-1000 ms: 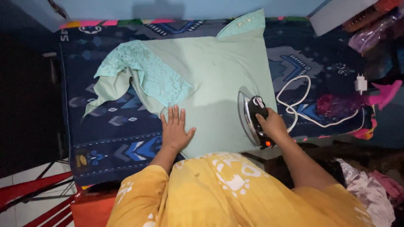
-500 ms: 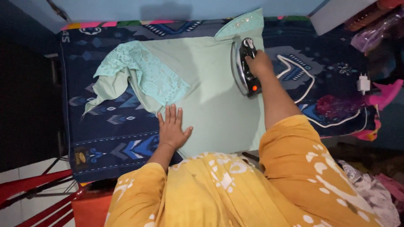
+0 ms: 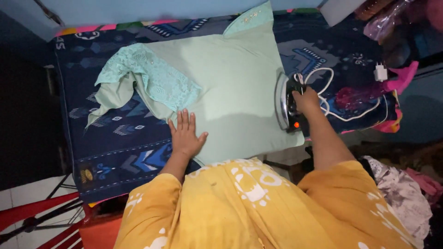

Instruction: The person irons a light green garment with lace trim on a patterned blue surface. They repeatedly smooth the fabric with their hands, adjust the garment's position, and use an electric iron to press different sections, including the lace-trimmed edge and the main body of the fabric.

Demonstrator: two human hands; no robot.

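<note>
A pale green garment [image 3: 226, 83] with a lace part [image 3: 152, 78] lies spread on an ironing surface covered in dark blue patterned cloth [image 3: 110, 133]. My left hand [image 3: 186, 135] rests flat on the garment's near edge, fingers apart. My right hand [image 3: 307, 99] grips the handle of a black and silver iron [image 3: 285, 103], which stands on its side at the garment's right edge. Its white cord [image 3: 341, 99] loops over the cloth to the right.
A white plug adapter [image 3: 380, 72] and pink fabric [image 3: 401, 78] lie at the right end. Crumpled clothes [image 3: 406, 193] are piled lower right. Red metal legs [image 3: 37, 216] show lower left. A light blue wall [image 3: 161, 9] runs along the far side.
My right hand drew the iron back from the garment's far right corner down to its right edge, near the cord. My left hand stayed pressed on the cloth.
</note>
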